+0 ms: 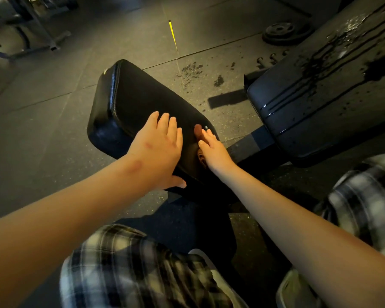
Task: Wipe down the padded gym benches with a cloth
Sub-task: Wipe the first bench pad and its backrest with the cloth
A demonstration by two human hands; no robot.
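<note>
Rubber floor [53, 90] spreading under everything; wet back pad [320, 96] slanting away at 2 o'clock, liquid streaking down it; black seat pad [138, 101] sitting centre, stretching toward 11 o'clock; left hand [158, 147] lying flat on seat pad's near end, fingers straight, holding nothing; right hand [213, 150] touching pad's 3 o'clock edge, fingers straight, holding nothing; weight plate [280, 33] lying on floor at 1 o'clock.

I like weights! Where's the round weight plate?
Upper right in the head view, the weight plate lies on the floor, beyond the wet bench pad.
</note>
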